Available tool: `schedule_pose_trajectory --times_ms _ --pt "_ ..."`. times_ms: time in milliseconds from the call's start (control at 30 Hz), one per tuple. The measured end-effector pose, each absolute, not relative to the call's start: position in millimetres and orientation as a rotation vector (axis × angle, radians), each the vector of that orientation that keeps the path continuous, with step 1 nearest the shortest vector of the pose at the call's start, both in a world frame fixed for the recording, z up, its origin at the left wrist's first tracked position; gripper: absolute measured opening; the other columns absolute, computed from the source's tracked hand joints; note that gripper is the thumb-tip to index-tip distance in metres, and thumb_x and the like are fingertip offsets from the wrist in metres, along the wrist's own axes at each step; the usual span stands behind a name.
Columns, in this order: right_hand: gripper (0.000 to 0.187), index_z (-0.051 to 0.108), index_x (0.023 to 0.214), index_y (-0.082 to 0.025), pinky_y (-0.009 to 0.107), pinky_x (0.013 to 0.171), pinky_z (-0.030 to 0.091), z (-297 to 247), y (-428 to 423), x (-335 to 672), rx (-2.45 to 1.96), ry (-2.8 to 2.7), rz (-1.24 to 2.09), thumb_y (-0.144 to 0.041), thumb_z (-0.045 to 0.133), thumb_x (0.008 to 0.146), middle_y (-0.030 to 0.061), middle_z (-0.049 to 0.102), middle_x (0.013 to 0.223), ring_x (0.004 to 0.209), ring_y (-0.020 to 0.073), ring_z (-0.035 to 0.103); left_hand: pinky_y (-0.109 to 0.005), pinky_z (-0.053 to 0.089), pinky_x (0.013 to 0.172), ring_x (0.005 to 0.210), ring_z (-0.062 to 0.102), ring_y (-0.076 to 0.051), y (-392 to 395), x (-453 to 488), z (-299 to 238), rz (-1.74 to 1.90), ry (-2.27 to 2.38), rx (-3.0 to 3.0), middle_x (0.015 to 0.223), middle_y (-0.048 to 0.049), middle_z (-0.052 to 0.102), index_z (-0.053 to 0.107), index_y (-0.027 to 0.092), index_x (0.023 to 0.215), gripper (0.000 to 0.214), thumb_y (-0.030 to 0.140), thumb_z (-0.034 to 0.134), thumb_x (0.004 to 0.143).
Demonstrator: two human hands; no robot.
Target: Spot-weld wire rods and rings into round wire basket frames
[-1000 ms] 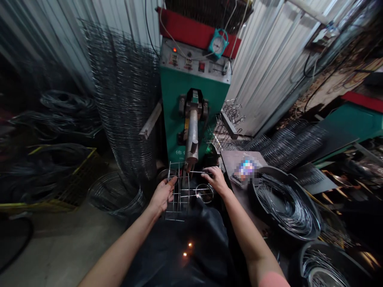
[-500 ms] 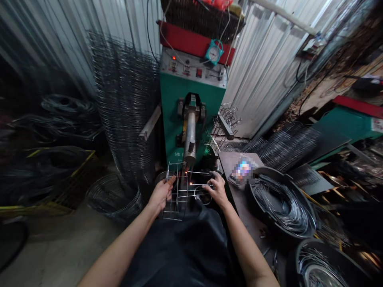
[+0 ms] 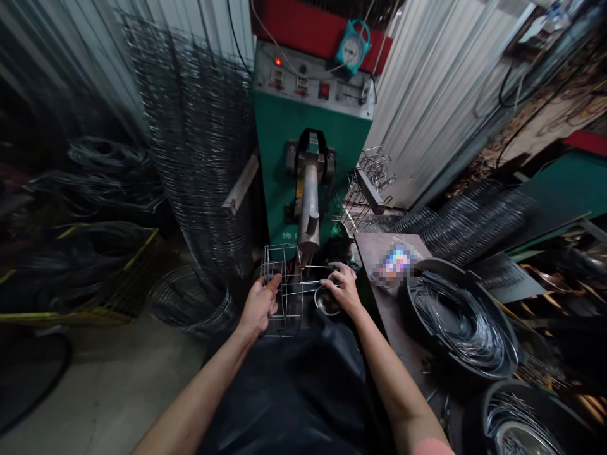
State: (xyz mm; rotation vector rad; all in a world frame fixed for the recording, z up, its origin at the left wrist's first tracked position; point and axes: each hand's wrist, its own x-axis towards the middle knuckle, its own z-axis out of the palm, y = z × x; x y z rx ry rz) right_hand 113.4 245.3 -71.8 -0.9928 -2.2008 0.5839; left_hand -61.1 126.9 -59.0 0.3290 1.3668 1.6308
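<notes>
A cage of welded steel wire (image 3: 287, 291) with round hoops and straight rods sits in front of me, its far end under the electrode arm of a green spot-welding machine (image 3: 308, 151). My left hand (image 3: 258, 306) grips the cage's near side, with the thumb over a hoop. My right hand (image 3: 344, 289) closes around the rods on the other side. A small round metal bowl (image 3: 326, 301) lies just below my right hand, and a black apron (image 3: 284, 392) covers my lap.
Tall rolls of wire mesh (image 3: 199, 139) stand left of the welder, and several wire coils lie in a yellow crate (image 3: 99, 272). To the right are a metal table (image 3: 374, 253), black tubs of wire (image 3: 455, 322), and stacked wire frames (image 3: 365, 189).
The cage has turned, so its curved hoops now show, and it sits slightly higher. The sparks seen earlier at the electrode are gone. My view has shifted slightly.
</notes>
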Motion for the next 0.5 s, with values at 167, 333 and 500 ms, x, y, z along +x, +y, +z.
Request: schedule_pose_trajectory --times_ms 167,333,500 --pt "0.029 0.059 0.063 -0.02 0.044 0.096 0.021 -63.1 253.5 110.9 -0.953 -2.226 0.571 -0.043 0.057 0.079 0.006 0.059 0.111 0.11 0.0234 0.046 -0.016 0.016 0.028 0.03 0.021 -0.002 133.5 -67.9 -58.5 1.623 1.328 0.321 0.045 0.0128 0.032 0.041 0.021 0.074 0.042 0.048 0.07 0.06" --pt "0.03 0.059 0.062 -0.02 0.043 0.095 0.022 -54.6 262.4 107.7 -0.969 -2.261 0.577 -0.045 0.057 0.079 0.0062 0.06 0.109 0.109 0.023 0.046 -0.016 0.016 0.029 0.031 0.02 -0.003 139.7 -71.1 -57.9 1.619 1.306 0.332 0.045 0.0129 0.031 0.04 0.022 0.074 0.041 0.047 0.07 0.061" --pt "0.036 0.058 0.062 -0.018 0.042 0.094 0.022 -55.8 269.9 105.6 -0.982 -2.254 0.586 -0.048 0.053 0.08 0.0064 0.06 0.106 0.107 0.0219 0.048 -0.016 0.015 0.03 0.032 0.02 -0.003 145.4 -72.3 -59.8 1.606 1.304 0.324 0.046 0.0131 0.031 0.039 0.022 0.074 0.043 0.048 0.07 0.059"
